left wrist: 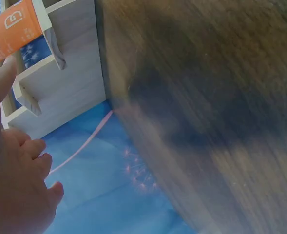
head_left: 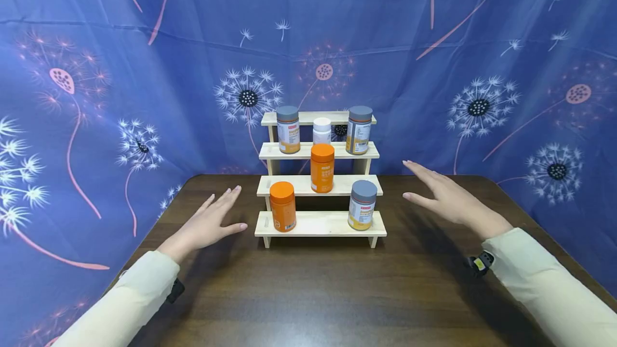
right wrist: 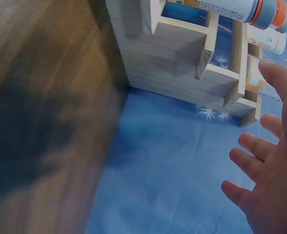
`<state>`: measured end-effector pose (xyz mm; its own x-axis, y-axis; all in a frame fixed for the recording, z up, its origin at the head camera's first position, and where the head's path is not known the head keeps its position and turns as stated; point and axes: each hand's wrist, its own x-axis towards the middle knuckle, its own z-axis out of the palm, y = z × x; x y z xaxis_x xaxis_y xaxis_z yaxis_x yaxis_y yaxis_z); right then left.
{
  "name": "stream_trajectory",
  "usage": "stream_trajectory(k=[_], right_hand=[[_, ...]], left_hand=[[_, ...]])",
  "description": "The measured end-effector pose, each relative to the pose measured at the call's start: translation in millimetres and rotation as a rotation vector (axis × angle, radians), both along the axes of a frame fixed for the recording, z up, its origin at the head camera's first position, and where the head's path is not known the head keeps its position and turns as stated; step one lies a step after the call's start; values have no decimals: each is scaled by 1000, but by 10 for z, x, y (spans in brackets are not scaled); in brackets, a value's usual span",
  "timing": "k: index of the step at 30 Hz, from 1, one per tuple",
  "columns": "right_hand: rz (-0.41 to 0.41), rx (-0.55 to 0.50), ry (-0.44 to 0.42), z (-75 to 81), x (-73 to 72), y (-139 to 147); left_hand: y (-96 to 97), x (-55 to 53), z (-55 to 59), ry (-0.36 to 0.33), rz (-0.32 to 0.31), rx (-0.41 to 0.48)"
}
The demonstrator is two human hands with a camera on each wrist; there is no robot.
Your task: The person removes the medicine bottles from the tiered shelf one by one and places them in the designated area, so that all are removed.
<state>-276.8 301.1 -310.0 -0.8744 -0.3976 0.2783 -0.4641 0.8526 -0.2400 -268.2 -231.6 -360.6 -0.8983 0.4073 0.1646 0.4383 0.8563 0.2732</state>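
A stepped wooden shelf (head_left: pixel 320 224) stands at the middle of the table. On its lowest board are an orange bottle (head_left: pixel 283 208) at the left and a grey-lidded bottle (head_left: pixel 361 206) at the right. Another orange bottle (head_left: pixel 322 169) stands centred one board up. The board above bears a grey-lidded bottle (head_left: pixel 288 131) at the left, one more grey-lidded bottle (head_left: pixel 359 131) at the right and a white bottle (head_left: pixel 322 130) between them, its base hidden. My left hand (head_left: pixel 208 225) hovers left of the shelf, my right hand (head_left: pixel 445 194) right of it; both have extended fingers and hold nothing.
The dark wooden table (head_left: pixel 308 293) reaches back to a blue curtain (head_left: pixel 385 25) with a dandelion print, which hangs behind and along both sides. Shadows of both arms fall on the tabletop.
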Motion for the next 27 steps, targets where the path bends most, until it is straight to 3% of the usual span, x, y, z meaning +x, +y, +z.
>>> stream_trajectory(k=[13,22,27], right_hand=[[-64,-49,-74,282,-129,-121],[-50,-109,-46,400,-301,-154],[-21,-193,-63,398,-369,-224]], left_hand=[[19,-59,1,-169,59,167],[129,-91,-141,-176,44,261],[211,-138,-208,-171,31,311]])
